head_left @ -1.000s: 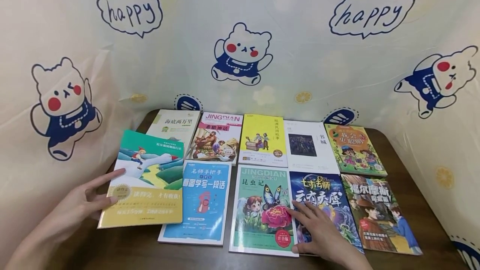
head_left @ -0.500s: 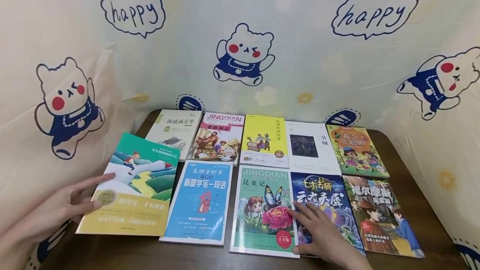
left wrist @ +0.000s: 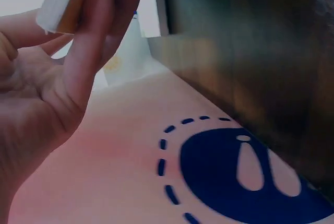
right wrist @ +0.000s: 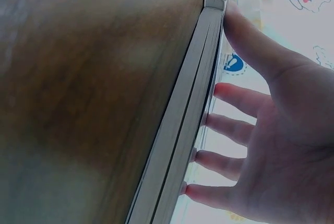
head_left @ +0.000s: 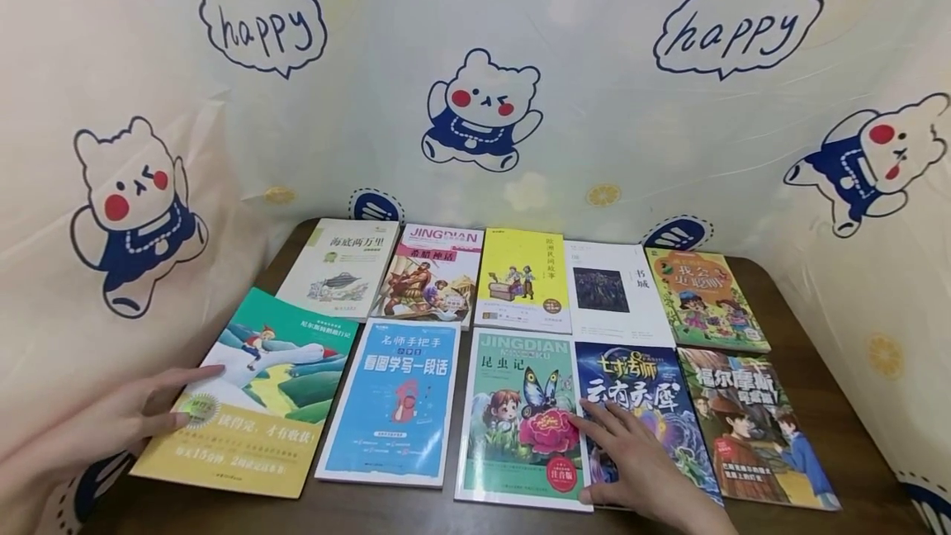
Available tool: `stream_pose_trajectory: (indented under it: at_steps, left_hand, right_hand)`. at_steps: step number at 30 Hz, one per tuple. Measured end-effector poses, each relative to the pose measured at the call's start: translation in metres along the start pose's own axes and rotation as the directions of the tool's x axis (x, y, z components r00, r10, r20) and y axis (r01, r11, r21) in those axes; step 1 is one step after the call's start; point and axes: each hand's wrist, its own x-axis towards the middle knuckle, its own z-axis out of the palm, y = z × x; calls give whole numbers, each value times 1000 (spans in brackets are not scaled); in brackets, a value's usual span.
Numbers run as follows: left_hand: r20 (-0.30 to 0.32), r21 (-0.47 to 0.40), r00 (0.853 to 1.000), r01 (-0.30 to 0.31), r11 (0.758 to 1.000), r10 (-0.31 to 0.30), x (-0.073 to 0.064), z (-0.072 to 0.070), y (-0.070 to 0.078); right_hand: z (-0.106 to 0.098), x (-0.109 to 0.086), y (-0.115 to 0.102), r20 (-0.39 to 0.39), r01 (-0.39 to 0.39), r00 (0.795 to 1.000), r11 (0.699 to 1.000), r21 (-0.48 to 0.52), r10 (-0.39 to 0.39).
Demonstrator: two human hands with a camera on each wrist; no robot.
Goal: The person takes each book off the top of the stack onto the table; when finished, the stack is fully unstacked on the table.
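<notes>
At the near left, my left hand (head_left: 119, 423) pinches the left edge of a picture-covered book (head_left: 245, 403) with a flying goose, green above and yellow below. In the left wrist view the fingers curl round that book's edge (left wrist: 62, 7), beside the dark table side. The book lies aslant; I cannot tell whether its underside touches the table. My right hand (head_left: 639, 465) rests with spread fingers over a dark blue fantasy book (head_left: 676, 419), fingertips touching the right edge of a green insect book (head_left: 513, 411). The right wrist view shows its fingertips (right wrist: 224, 89) on the covers.
A light blue writing book (head_left: 401, 403) lies right of the goose book. Behind stand in a row a white-green book (head_left: 338, 271), a pink-titled book (head_left: 431, 271), a yellow book (head_left: 523, 279), and others on the brown table (head_left: 832, 411). A printed curtain (head_left: 371, 122) surrounds it.
My left hand has carried the goose book left and toward me, lowering it off the blue writing book and the white-green book. The right hand has stayed in place.
</notes>
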Motion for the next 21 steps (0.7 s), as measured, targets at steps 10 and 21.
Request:
stream_pose_trajectory:
  at_steps: [10,21]
  left_hand:
    - [-111,378,990,-35,925,83,20,14,-10]
    - [-133,495,988,-3,869,79,33,28,-16]
  right_hand:
    - [-1,0,-2,12,-9,1000,1000,5,9]
    - [-2,0,-3,16,-19,1000,1000,-2,19]
